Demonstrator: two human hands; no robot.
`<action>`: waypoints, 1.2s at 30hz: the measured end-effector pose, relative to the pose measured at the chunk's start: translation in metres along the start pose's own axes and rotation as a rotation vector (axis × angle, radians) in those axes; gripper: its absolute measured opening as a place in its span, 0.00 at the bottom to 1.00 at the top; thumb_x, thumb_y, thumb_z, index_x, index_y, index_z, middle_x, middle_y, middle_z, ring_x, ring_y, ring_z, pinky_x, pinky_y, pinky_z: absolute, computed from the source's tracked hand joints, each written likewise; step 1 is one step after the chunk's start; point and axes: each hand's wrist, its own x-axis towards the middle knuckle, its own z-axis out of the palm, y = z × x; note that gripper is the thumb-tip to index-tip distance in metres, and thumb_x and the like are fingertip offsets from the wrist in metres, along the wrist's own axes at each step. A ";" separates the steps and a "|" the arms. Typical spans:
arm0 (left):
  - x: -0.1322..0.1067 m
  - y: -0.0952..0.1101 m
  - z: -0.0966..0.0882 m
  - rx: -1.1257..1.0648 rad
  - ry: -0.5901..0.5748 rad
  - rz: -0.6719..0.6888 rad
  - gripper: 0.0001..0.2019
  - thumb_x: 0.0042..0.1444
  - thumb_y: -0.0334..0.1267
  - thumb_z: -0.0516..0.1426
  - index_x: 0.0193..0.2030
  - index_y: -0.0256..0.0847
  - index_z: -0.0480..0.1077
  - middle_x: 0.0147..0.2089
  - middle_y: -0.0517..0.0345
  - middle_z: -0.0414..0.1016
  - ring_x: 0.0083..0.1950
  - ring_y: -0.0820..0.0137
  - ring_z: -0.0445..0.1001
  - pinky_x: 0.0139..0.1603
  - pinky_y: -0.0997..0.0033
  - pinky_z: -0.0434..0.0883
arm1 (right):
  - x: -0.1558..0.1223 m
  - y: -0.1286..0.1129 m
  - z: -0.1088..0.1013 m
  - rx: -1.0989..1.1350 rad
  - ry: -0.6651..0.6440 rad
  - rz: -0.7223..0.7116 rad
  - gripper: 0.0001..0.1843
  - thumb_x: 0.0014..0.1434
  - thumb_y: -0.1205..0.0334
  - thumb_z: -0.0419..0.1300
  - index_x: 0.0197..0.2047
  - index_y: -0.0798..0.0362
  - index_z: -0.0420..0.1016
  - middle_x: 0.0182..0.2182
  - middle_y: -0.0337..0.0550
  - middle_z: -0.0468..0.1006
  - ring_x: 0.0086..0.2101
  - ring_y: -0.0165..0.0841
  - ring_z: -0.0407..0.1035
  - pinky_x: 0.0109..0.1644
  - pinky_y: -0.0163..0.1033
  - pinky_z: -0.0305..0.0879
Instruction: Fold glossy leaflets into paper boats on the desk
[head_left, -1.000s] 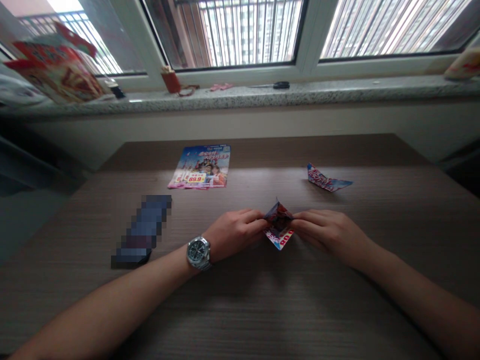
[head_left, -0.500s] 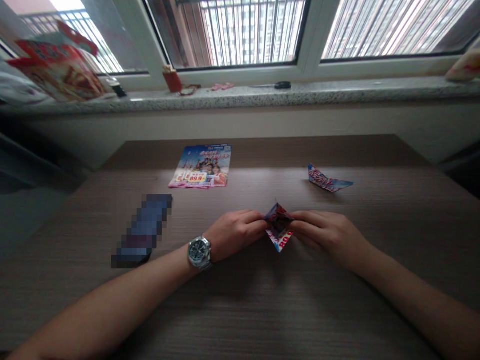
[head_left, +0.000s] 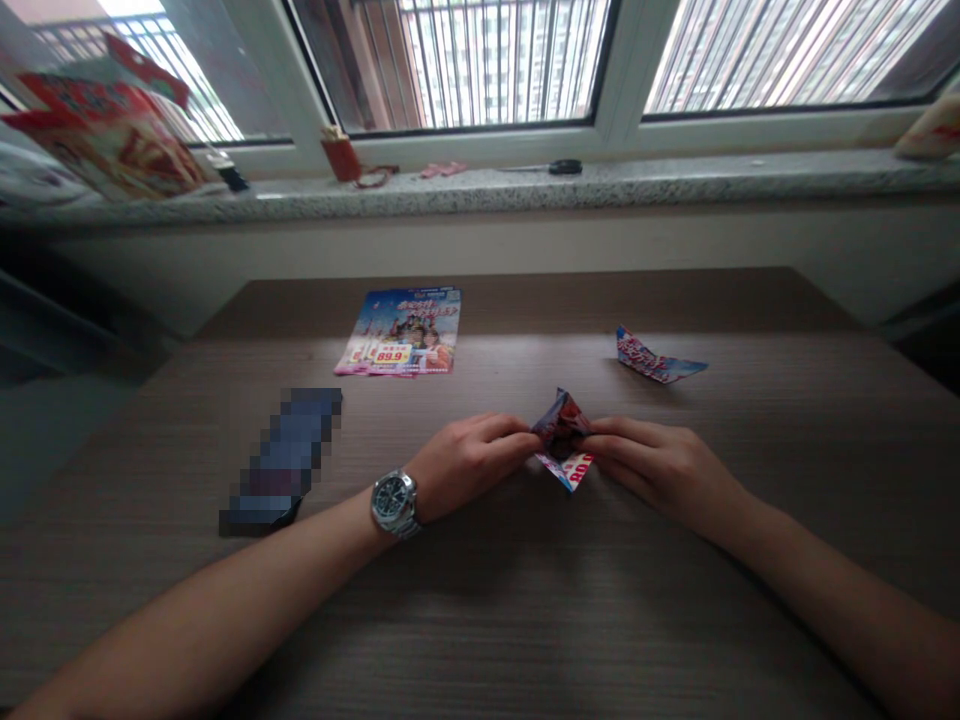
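Between my two hands is a folded piece of printed paper (head_left: 564, 440), blue and red with a white lower corner, its middle opened into a hollow. My left hand (head_left: 476, 460), with a watch (head_left: 394, 503) on the wrist, pinches its left corner between thumb and fingers. From the other side my right hand (head_left: 664, 460) pinches the right corner, fingers pressed together. Beyond my right hand lies a folded paper boat (head_left: 660, 362) in the same kind of print, its two ends turned up.
A stack of printed flyers (head_left: 405, 330) lies at the back of the brown table (head_left: 480, 640). The blurred phone-like dark slab (head_left: 285, 460) is left of my left arm. On the stone windowsill (head_left: 675, 185) are scissors (head_left: 564, 167), a red box (head_left: 341, 155) and a red food bag (head_left: 120, 140).
The folded paper has turned slightly between my fingers, its top point higher and its lower corner shifted right. Both hands keep their pinch, and the left has slid a little.
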 end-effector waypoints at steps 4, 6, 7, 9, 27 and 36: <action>0.000 0.000 0.000 0.024 -0.005 -0.013 0.07 0.70 0.33 0.52 0.51 0.40 0.69 0.42 0.57 0.76 0.37 0.74 0.74 0.38 0.76 0.71 | 0.001 -0.001 0.000 0.018 -0.001 0.021 0.10 0.70 0.65 0.55 0.51 0.51 0.74 0.48 0.48 0.82 0.43 0.36 0.79 0.45 0.37 0.73; 0.000 0.000 0.001 0.032 -0.010 -0.024 0.07 0.70 0.33 0.52 0.51 0.40 0.69 0.40 0.57 0.75 0.35 0.74 0.73 0.36 0.76 0.70 | 0.000 -0.001 0.001 0.036 -0.001 0.036 0.09 0.70 0.67 0.55 0.51 0.52 0.73 0.48 0.48 0.82 0.44 0.35 0.79 0.45 0.37 0.72; 0.000 0.000 0.001 0.032 -0.012 -0.033 0.07 0.70 0.33 0.52 0.51 0.40 0.69 0.39 0.57 0.75 0.35 0.74 0.73 0.35 0.76 0.69 | 0.000 0.000 0.002 0.046 0.001 0.044 0.09 0.70 0.67 0.55 0.50 0.52 0.73 0.48 0.48 0.82 0.43 0.35 0.79 0.44 0.36 0.72; 0.000 0.001 0.002 0.025 -0.025 -0.058 0.08 0.71 0.33 0.51 0.51 0.41 0.69 0.39 0.58 0.74 0.34 0.74 0.73 0.35 0.76 0.69 | 0.000 0.000 0.003 0.061 0.010 0.070 0.07 0.69 0.67 0.55 0.48 0.51 0.72 0.45 0.46 0.83 0.39 0.33 0.79 0.40 0.35 0.71; 0.002 0.005 0.008 -0.202 0.075 -0.346 0.10 0.65 0.33 0.58 0.50 0.43 0.62 0.38 0.60 0.78 0.36 0.72 0.79 0.36 0.75 0.71 | -0.002 -0.001 0.009 0.204 0.079 0.388 0.08 0.67 0.55 0.59 0.45 0.48 0.68 0.29 0.38 0.83 0.24 0.33 0.77 0.27 0.34 0.69; 0.001 0.005 0.007 -0.289 0.057 -0.361 0.04 0.69 0.34 0.53 0.48 0.41 0.63 0.37 0.59 0.77 0.34 0.73 0.75 0.35 0.76 0.69 | 0.002 -0.006 0.008 0.551 0.001 0.554 0.08 0.66 0.57 0.59 0.43 0.46 0.63 0.32 0.37 0.84 0.21 0.30 0.74 0.27 0.34 0.71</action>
